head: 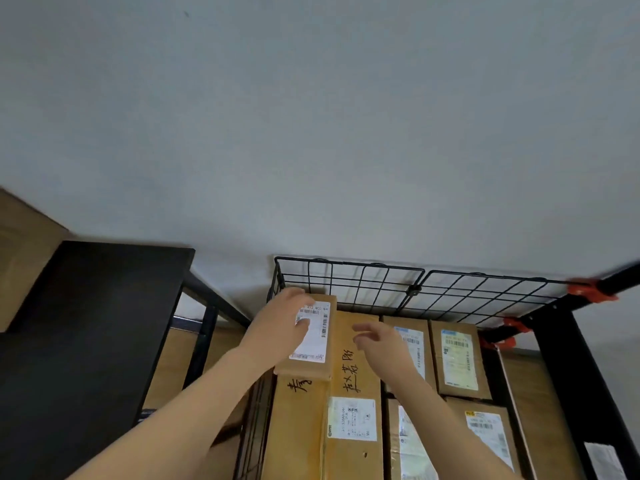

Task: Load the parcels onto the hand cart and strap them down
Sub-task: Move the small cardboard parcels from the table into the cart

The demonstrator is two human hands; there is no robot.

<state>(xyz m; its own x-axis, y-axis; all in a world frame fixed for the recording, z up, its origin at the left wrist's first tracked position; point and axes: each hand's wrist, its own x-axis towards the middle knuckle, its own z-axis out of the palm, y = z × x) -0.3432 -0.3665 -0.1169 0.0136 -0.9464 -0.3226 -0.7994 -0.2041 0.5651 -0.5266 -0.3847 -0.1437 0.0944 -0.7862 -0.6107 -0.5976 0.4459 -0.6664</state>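
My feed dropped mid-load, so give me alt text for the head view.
The left hand rests on a small labelled parcel atop cardboard boxes packed in a black wire-mesh cart, while the right hand hovers open beside it over a tall handwritten box. A black shelf stands left, orange clamps right.

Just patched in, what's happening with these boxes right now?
A person is reaching into a black wire-mesh bin packed with labelled cardboard parcels. The left hand rests on the small top parcel at the bin's left, fingers over its shipping label. The right hand hovers open over the long parcel beside it, gripping nothing.
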